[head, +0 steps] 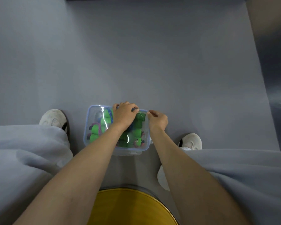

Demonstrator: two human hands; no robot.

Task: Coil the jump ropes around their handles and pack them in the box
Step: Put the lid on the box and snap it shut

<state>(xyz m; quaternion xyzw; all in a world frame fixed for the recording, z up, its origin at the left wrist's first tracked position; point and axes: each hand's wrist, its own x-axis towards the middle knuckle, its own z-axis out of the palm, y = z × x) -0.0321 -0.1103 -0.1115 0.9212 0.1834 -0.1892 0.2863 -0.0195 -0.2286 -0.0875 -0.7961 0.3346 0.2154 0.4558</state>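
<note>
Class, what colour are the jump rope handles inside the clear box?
Bright green; the handles show best through the lid in the head view.

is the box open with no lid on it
No, a clear blue-rimmed lid covers the box, with glare across it, and the left hand grips its far edge.

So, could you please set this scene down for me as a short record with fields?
container: clear box on the grey floor, its blue-rimmed lid on top
contents: green jump rope handles, seen through the lid
left hand: on the lid, fingers curled over its far edge
right hand: fingers curled at the lid's far right corner
task stage: ropes look packed; lid on, whether latched cannot be told
seat: yellow stool under the person
</note>
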